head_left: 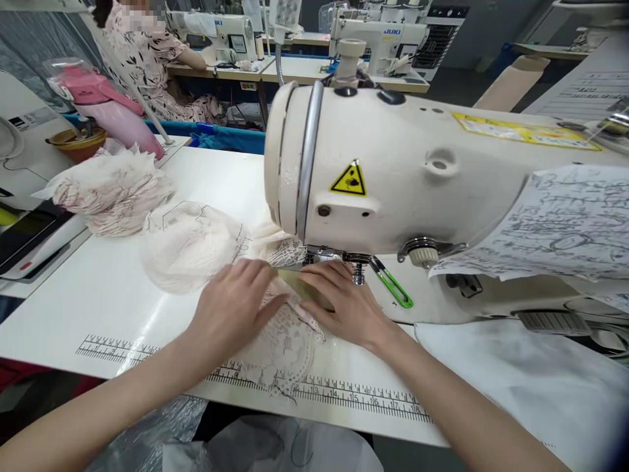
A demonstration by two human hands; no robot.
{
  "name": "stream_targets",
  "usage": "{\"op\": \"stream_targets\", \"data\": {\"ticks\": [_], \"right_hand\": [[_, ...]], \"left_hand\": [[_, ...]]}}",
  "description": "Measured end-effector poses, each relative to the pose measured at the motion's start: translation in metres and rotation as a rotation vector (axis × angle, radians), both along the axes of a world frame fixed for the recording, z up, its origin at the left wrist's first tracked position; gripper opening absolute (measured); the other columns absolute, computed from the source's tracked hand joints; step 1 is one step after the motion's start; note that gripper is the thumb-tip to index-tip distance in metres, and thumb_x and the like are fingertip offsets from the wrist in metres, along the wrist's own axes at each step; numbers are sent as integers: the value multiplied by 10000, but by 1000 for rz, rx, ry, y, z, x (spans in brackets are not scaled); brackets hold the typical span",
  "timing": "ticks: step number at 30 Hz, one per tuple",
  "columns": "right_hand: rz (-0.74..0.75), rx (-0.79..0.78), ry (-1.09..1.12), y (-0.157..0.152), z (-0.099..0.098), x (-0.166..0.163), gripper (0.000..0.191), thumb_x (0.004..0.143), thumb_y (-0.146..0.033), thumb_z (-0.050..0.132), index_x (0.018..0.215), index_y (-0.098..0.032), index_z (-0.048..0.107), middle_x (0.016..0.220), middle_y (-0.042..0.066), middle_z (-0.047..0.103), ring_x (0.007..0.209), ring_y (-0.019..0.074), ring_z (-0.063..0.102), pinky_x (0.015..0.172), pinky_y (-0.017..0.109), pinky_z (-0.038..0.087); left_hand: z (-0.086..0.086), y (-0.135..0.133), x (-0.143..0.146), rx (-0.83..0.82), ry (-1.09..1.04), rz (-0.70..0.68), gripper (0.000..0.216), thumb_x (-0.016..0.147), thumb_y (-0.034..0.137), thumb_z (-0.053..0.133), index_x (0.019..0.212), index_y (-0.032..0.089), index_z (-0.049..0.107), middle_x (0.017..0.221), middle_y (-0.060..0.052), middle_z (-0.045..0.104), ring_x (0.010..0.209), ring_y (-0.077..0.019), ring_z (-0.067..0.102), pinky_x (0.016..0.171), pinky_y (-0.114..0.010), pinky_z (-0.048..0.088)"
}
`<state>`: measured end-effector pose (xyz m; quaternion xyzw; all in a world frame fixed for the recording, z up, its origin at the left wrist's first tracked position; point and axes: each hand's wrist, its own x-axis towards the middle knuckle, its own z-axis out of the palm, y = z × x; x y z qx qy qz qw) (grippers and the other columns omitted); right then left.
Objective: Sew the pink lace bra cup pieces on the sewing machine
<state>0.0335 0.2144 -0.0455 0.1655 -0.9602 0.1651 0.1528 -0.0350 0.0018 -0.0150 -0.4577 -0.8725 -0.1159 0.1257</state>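
Note:
My left hand [234, 303] lies flat with fingers stretched out on a cream lace piece [285, 344], pressing it to the white table [98, 295]. My right hand [344, 301] also lies flat, fingers extended toward the needle area of the cream sewing machine [407, 170], holding down the lace and a pale strip [299, 286] just in front of the presser foot [358, 270]. More lace fabric [189, 242] trails off to the left behind my left hand.
A pile of lace pieces [111, 193] and a pink bottle [115, 108] sit at the far left. Printed rulers [344, 393] run along the table's front edge. Patterned paper [555, 223] hangs on the machine at right. Another person [147, 59] sits at a machine behind.

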Motion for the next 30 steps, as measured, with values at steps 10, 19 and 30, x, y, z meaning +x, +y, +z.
{"op": "stream_targets", "data": {"ticks": [10,19,30], "right_hand": [[-3,-537,-353,-2,17,4,404,917,-353,556,1287,-254,427,845,-21,643,771,152,627,736,296,482],[-173,-220,-6,3,4,-1,170,920,-180,453,999,-226,597,750,-24,618,576,109,524,556,240,365],[-83,332,137,10,1,2,370,862,-37,444,1041,-248,690,1158,-45,687,779,150,607,615,344,329]], "left_hand": [[8,18,-11,161,-590,-82,186,960,371,451,884,210,506,779,0,623,740,-171,604,544,-246,421],[4,29,-41,-16,-552,42,143,898,325,535,980,208,537,617,36,589,468,-145,543,420,-237,312],[-7,32,-11,-58,238,-299,242,954,129,441,1122,96,612,1148,-111,665,1058,-254,622,867,-385,521]]}}
